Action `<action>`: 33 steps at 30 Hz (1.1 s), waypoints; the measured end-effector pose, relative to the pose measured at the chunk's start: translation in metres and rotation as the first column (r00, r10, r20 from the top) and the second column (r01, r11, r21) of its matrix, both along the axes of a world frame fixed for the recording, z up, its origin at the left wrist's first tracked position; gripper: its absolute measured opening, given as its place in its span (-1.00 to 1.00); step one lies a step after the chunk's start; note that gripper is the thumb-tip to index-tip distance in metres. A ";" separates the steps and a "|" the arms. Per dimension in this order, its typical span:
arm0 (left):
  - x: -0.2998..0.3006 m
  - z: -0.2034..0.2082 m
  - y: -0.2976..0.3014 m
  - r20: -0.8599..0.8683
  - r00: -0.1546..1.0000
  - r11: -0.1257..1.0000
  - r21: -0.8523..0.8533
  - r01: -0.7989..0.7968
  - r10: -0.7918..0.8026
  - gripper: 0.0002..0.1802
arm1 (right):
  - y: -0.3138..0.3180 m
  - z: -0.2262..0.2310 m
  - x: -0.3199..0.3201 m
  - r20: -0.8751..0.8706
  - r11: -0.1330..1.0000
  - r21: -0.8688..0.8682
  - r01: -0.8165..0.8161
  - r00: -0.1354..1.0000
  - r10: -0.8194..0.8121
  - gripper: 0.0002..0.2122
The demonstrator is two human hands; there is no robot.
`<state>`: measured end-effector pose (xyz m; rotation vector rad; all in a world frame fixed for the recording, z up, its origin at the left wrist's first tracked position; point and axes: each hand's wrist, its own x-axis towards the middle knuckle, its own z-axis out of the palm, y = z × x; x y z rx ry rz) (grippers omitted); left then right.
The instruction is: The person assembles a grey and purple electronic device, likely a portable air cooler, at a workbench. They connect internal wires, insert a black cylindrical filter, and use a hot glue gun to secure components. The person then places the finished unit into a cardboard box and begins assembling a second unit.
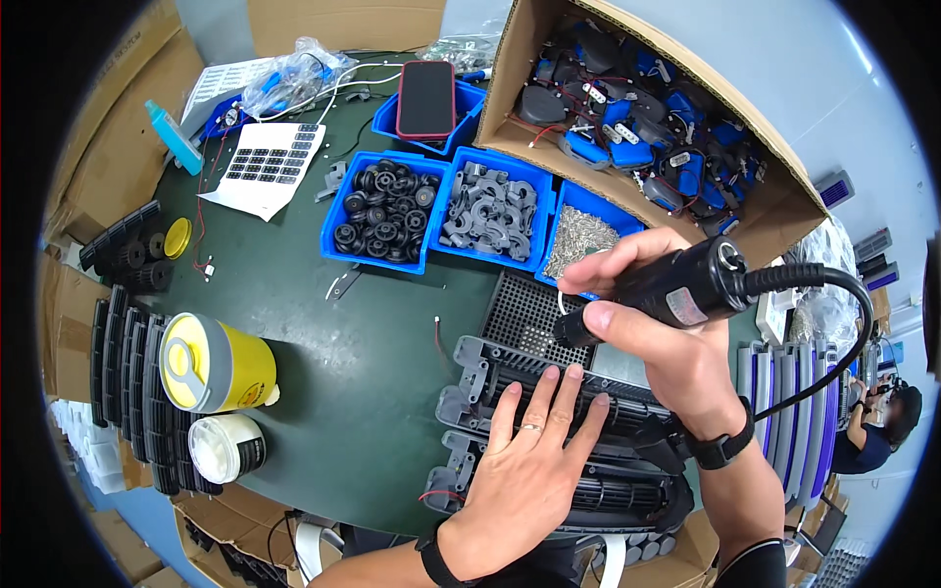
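My right hand (pixel 676 353) is wrapped round a black corded electric screwdriver (pixel 676 292). The screwdriver's front end points left, over a black perforated tray (pixel 521 312). Fingers stretched and spread, my left hand (pixel 524 480) lies flat across a dark grey plastic housing (pixel 470 372) with a ribbed roller. Right beside it, nearer to me, lies a second such housing (pixel 627 498), partly hidden by my left hand. A blue bin of small screws (pixel 585 235) stands just beyond the tray.
Blue bins hold black wheels (pixel 382 211) and grey clips (pixel 495 211). A phone (pixel 426 101) lies on another bin. At the back right, a carton (pixel 676 39) holds blue wired parts. A yellow cup (pixel 221 363), a white jar (pixel 225 448) and stacked black parts (pixel 137 392) line the left.
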<state>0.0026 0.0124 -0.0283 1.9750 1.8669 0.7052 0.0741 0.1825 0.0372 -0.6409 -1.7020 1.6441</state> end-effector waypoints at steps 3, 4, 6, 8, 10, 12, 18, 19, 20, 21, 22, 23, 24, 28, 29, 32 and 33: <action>0.001 -0.002 0.001 -0.007 1.000 1.000 0.019 -0.002 0.003 -0.15 | -0.004 0.001 -0.001 -0.033 0.998 -0.006 0.070 0.997 -0.070 -0.73; 0.001 -0.002 0.000 -0.007 1.000 1.000 0.022 -0.006 0.006 -0.16 | -0.004 0.003 0.000 -0.038 0.998 0.006 0.066 0.997 -0.066 -0.73; 0.000 -0.002 -0.001 -0.010 1.000 1.000 0.027 -0.007 0.008 -0.17 | -0.001 0.009 0.003 -0.047 0.998 0.031 0.059 0.997 -0.057 -0.70; 0.000 -0.003 -0.001 -0.015 1.000 1.000 0.027 -0.008 0.008 -0.17 | -0.001 0.020 0.004 -0.097 0.998 0.032 0.056 0.994 -0.052 -0.68; 0.000 -0.002 0.000 -0.009 1.000 1.000 0.027 -0.007 0.007 -0.17 | -0.007 0.041 0.005 -0.064 0.996 0.074 0.050 0.997 -0.046 -0.63; -0.001 -0.002 -0.002 -0.012 1.000 1.000 0.023 -0.006 0.006 -0.17 | -0.014 0.051 -0.001 -0.073 0.991 0.117 0.069 0.995 -0.061 -0.66; -0.002 -0.001 -0.002 -0.020 1.000 1.000 -0.005 0.019 -0.019 -0.16 | -0.004 0.031 -0.013 0.046 0.974 0.199 0.111 0.991 -0.122 -0.80; -0.002 -0.001 -0.002 -0.014 1.000 1.000 -0.007 0.016 -0.016 -0.16 | -0.001 0.025 -0.014 0.045 0.983 0.148 0.112 0.992 -0.120 -0.81; -0.001 -0.002 -0.002 -0.008 1.000 1.000 -0.009 0.014 -0.014 -0.16 | 0.003 0.018 -0.012 0.031 0.984 0.132 0.122 0.991 -0.127 -0.81; -0.001 -0.003 -0.002 0.006 1.000 1.000 0.000 0.012 -0.012 -0.16 | 0.008 0.011 -0.010 0.018 0.985 0.115 0.132 0.991 -0.135 -0.81; 0.000 -0.003 -0.002 0.017 1.000 1.000 0.006 0.007 -0.007 -0.16 | 0.010 0.006 -0.009 0.004 0.986 0.096 0.139 0.990 -0.140 -0.82; 0.000 -0.004 -0.002 0.029 1.000 1.000 0.012 0.003 -0.003 -0.16 | 0.011 0.005 -0.008 0.012 0.987 0.086 0.139 0.990 -0.140 -0.82; 0.000 -0.005 -0.002 0.026 1.000 1.000 0.006 0.002 -0.003 -0.16 | 0.011 0.002 -0.008 0.004 0.988 0.078 0.135 0.991 -0.136 -0.82; 0.000 -0.003 -0.002 0.019 1.000 1.000 -0.004 0.003 -0.003 -0.16 | 0.014 -0.003 -0.008 -0.026 0.990 0.059 0.127 0.992 -0.125 -0.82; 0.000 -0.003 -0.001 0.019 1.000 1.000 -0.004 0.003 -0.003 -0.16 | 0.015 -0.003 -0.007 -0.033 0.990 0.058 0.125 0.992 -0.123 -0.83; 0.000 -0.003 -0.001 0.016 1.000 1.000 -0.009 0.002 -0.002 -0.15 | 0.012 0.000 -0.010 0.006 0.983 0.063 0.174 0.985 -0.174 -0.82; 0.000 -0.003 -0.001 0.018 1.000 1.000 -0.013 0.003 -0.003 -0.15 | 0.010 0.001 -0.012 0.031 0.970 0.121 0.212 0.976 -0.217 -0.81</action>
